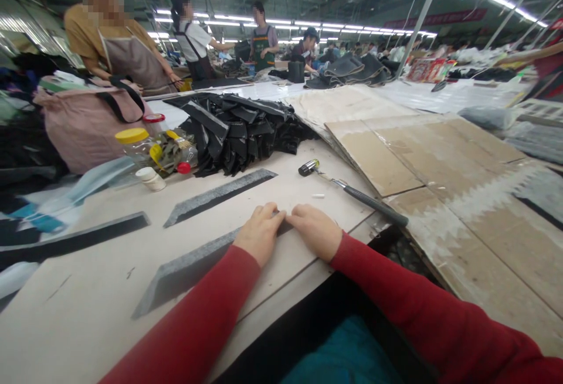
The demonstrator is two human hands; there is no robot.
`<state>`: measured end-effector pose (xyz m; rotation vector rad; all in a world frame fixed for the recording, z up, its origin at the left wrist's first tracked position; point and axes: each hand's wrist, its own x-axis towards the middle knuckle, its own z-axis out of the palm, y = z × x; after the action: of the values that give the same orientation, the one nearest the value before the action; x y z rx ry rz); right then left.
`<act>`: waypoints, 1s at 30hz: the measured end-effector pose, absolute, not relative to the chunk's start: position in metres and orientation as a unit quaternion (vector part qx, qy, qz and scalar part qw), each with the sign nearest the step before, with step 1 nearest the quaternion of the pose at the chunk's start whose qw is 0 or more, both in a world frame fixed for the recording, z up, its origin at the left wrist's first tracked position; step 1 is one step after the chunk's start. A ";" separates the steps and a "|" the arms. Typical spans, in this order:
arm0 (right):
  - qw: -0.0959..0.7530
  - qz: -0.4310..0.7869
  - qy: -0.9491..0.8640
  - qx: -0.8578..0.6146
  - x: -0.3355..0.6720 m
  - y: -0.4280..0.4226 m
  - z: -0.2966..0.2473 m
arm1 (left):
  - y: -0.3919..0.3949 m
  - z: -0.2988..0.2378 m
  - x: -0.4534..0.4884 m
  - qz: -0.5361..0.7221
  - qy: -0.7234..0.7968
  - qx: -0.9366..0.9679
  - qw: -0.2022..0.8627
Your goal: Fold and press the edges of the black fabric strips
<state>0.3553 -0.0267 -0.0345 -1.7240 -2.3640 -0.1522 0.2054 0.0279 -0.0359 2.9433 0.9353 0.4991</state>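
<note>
My left hand (263, 230) rests on the table with its fingers bent over the right end of a black fabric strip (193, 261) that has a grey fuzzy edge. Right beside it, my right hand (315, 230) pinches the same end, and the fingertips of both hands nearly meet. The exact grip is partly hidden under the fingers. Further up the table lies a similar strip (220, 196), and another strip (88, 234) is at the left. Beyond my right hand is a tool with a dark handle (373, 204) and a black and yellow head, perhaps a roller.
A heap of black strips (246, 129) lies at the back, beside plastic jars (136, 146), a white bottle (150, 179) and a pink bag (88, 120). Cardboard sheets (396, 161) cover the right side, with a dark gap at their near edge. Several co-workers stand beyond.
</note>
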 end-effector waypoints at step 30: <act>0.113 0.033 -0.756 -0.644 0.361 -0.031 -0.024 | 0.047 -0.023 0.196 0.117 0.341 0.933 0.008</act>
<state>0.3609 -0.0315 -0.0240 -1.8905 -2.2164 0.0960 0.1962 0.0465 -0.0227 2.9141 1.0669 0.3659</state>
